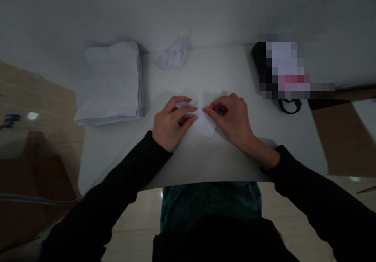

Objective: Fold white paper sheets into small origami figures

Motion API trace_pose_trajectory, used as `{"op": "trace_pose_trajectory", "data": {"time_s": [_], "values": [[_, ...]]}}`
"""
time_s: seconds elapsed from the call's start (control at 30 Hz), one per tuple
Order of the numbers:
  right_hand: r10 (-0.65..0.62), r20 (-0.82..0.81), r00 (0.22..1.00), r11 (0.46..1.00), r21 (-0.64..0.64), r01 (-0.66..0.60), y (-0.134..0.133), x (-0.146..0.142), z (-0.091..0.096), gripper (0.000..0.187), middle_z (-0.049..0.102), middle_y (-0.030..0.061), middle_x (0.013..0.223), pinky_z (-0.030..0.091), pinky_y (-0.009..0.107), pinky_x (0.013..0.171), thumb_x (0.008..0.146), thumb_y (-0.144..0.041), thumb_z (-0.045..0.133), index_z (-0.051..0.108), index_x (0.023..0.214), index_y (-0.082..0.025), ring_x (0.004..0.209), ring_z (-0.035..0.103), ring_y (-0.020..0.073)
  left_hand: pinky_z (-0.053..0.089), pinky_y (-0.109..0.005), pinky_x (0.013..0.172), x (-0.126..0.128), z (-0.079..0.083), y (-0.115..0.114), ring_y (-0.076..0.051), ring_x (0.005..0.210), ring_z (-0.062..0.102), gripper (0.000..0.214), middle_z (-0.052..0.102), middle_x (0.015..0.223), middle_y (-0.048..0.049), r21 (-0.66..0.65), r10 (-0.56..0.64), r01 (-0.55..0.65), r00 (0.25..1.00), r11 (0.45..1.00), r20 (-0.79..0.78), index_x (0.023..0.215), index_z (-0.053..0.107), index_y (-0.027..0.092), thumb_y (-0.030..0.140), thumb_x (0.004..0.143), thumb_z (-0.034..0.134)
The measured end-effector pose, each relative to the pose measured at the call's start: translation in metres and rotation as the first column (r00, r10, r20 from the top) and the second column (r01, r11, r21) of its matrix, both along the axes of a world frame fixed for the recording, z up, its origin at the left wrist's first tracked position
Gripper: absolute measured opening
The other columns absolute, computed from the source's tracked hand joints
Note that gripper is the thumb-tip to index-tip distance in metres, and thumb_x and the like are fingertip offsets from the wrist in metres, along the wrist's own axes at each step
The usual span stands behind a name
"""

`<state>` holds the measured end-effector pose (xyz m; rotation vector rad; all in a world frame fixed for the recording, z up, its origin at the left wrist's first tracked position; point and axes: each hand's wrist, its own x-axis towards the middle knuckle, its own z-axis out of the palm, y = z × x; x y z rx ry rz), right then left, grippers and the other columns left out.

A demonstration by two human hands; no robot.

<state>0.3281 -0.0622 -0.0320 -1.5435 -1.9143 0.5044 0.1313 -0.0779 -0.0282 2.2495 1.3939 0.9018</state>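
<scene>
Between my hands, on the white table, lies a small piece of folded white paper [207, 127] with a pointed end toward me and crease lines across it. My left hand [174, 121] pinches its left side, with thumb and index finger on the paper and another finger raised. On the upper right edge my right hand [232, 115] pinches the paper between thumb and fingers; its other fingers are curled and partly hidden. Farther back sits another folded paper piece [174, 54], standing near the wall.
A thick stack of white paper [110, 84] lies at the table's [205, 164] back left. At the back right is a black case [258, 60] with a strap loop, partly blurred out. The wall [188, 11] borders the far edge. A brown box [35, 183] stands left below.
</scene>
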Motion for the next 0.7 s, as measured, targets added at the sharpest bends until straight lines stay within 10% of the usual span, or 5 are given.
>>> {"op": "trace_pose_trajectory", "data": {"time_s": [0.17, 0.37, 0.53, 0.7], "values": [[0.002, -0.024, 1.0, 1.0, 0.001, -0.002, 0.001, 0.002, -0.002, 0.023, 0.06, 0.0001, 0.078, 0.04, 0.038, 0.078, 0.088, -0.029, 0.067, 0.062, 0.108, -0.021, 0.078, 0.055, 0.0208, 0.057, -0.036, 0.088, -0.001, -0.007, 0.006, -0.019, 0.102, 0.065, 0.017, 0.069, 0.118, -0.0088, 0.14, -0.137, 0.141, 0.99, 0.98, -0.041, 0.104, 0.074, 0.019, 0.024, 0.094, 0.061], [0.155, 0.014, 0.988, 0.963, 0.223, -0.154, 0.0, 0.003, -0.007, 0.007, 0.06, 0.007, 0.092, 0.043, 0.039, 0.08, 0.091, -0.023, 0.061, 0.068, 0.088, -0.021, 0.091, 0.053, 0.0235, 0.052, -0.039, 0.093, -0.002, -0.011, 0.011, -0.019, 0.106, 0.067, 0.02, 0.07, 0.122, -0.0113, 0.15, -0.259, 0.262, 0.965, 0.953, -0.042, 0.107, 0.072, 0.016, 0.021, 0.097, 0.055], [0.313, 0.185, 0.932, 0.873, 0.329, -0.359, -0.015, 0.006, -0.006, 0.015, 0.065, 0.0072, 0.095, 0.04, 0.041, 0.08, 0.094, -0.026, 0.058, 0.072, 0.101, -0.023, 0.093, 0.05, 0.0247, 0.047, -0.04, 0.083, -0.005, -0.006, 0.01, -0.021, 0.097, 0.063, 0.019, 0.072, 0.12, -0.0073, 0.106, -0.164, 0.177, 0.979, 0.979, -0.121, 0.1, 0.076, 0.021, 0.029, 0.095, 0.06], [0.244, 0.315, 0.917, 0.898, 0.283, -0.336, -0.022, 0.02, -0.003, 0.02, 0.062, 0.0086, 0.098, 0.035, 0.041, 0.079, 0.095, -0.03, 0.059, 0.076, 0.105, -0.027, 0.096, 0.048, 0.0262, 0.038, -0.041, 0.084, -0.006, 0.0, 0.007, -0.024, 0.099, 0.056, 0.021, 0.072, 0.122, -0.003, 0.028, -0.074, 0.081, 0.976, 0.996, -0.206, 0.103, 0.077, 0.028, 0.038, 0.095, 0.06]]}}
